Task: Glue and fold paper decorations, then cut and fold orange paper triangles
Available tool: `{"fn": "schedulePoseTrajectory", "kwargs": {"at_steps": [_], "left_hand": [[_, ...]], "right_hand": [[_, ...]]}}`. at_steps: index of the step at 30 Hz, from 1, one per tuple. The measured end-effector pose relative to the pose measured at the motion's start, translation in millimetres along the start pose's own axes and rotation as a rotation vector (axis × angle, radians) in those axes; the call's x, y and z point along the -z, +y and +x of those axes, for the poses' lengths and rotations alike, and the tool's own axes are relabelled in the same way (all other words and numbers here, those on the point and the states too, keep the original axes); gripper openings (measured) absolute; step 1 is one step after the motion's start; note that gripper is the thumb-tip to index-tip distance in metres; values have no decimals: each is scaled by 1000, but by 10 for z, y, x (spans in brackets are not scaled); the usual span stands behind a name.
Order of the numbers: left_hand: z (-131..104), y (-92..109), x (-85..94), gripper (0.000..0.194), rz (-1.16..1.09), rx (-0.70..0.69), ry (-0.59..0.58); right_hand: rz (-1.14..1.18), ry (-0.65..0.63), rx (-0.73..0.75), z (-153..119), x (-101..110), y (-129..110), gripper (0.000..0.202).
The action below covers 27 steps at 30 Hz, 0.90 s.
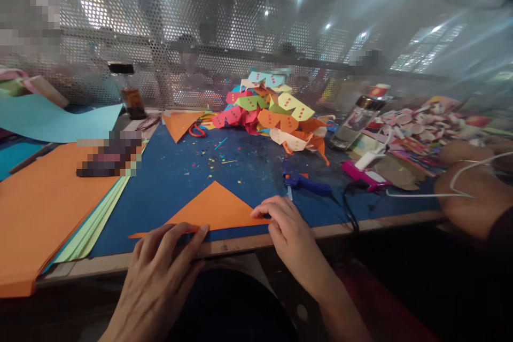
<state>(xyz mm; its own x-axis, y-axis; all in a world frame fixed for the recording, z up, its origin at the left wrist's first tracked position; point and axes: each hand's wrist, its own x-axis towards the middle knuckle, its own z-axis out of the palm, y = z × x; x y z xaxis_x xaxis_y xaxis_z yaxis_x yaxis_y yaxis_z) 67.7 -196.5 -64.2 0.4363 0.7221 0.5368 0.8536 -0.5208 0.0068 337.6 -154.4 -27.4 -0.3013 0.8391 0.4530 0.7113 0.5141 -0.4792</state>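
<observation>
A sheet of orange paper, folded into a triangle, lies on the blue tabletop with its long edge along the front. My left hand is at the left half of that edge, fingers bent onto the paper and pressing it. At the right corner, my right hand has curled fingers on the paper, with the thumb by its edge. Beyond the right hand lies a blue glue gun with a black cord. Farther back is another orange folded triangle, near red-handled scissors.
Orange sheets over green ones are stacked at left, a dark phone-like object on top. Colourful cut-paper shapes are heaped at the back. Bottles, a pink power strip and another person's arm are also there.
</observation>
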Motion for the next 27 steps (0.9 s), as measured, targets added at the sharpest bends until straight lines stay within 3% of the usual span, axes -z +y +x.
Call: {"fn": "schedulePoseTrajectory", "kwargs": {"at_steps": [6, 11, 18, 23, 27], "left_hand": [[21, 11, 18, 53, 56, -29, -8], [46, 68, 14, 56, 59, 26, -10], [33, 73, -10, 57, 81, 34, -9], [19, 54, -33, 57, 94, 29, -16], [16, 46, -39, 55, 109, 17, 1]], "right_hand": [[-2, 10, 13, -13, -11, 6, 44], [0, 32, 38, -21, -23, 20, 44], [-73, 324, 154, -68, -90, -184, 36], [-44, 147, 236, -33, -238, -447, 28], [-85, 106, 218, 2, -352, -444, 15]]}}
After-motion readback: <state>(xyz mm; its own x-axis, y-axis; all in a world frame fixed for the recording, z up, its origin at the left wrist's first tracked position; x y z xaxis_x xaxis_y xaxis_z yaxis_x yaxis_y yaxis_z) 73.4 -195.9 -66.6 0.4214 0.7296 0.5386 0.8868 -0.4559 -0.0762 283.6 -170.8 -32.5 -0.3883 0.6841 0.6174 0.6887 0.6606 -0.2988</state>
